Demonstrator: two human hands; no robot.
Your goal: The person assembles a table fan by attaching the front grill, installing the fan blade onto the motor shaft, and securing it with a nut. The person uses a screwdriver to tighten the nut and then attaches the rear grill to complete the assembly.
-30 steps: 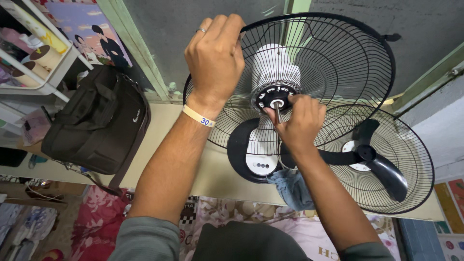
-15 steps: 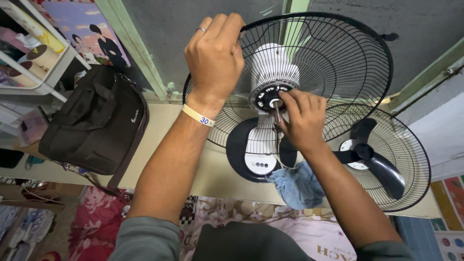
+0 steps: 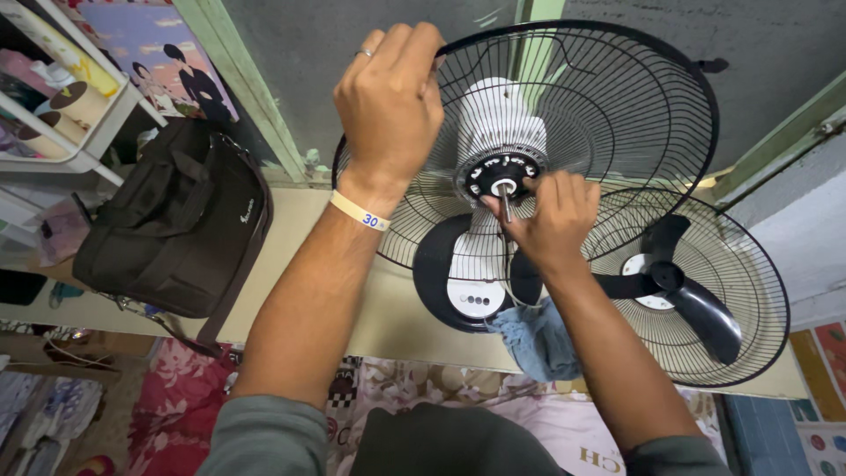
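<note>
we look down on a fan standing on the pale surface point(image 3: 370, 317), and our two hands are on it. our left hand point(image 3: 390, 99) is clenched over the upper left rim of the rear grille point(image 3: 617, 106), a black wire cage that stands upright with its open side toward us. a ring sits on one finger and a pale band wraps the wrist. behind the wires we see the white motor housing point(image 3: 493, 119) and, at its middle, a black round nut point(image 3: 493, 172) around the metal shaft point(image 3: 506, 201), which points out toward us. our right hand point(image 3: 551, 220) is curled at the shaft, fingertips pinching on the nut's lower right edge, just beside the shaft. below it is the fan's round black base with a white control panel point(image 3: 476, 286).

to the right, the front grille point(image 3: 749, 264) lies behind our right forearm, with the black blade point(image 3: 687, 291) resting in it. a blue cloth point(image 3: 538, 339) lies on the surface under that forearm. a black bag point(image 3: 176, 220) sits well apart at the left, below a white shelf point(image 3: 79, 132).
</note>
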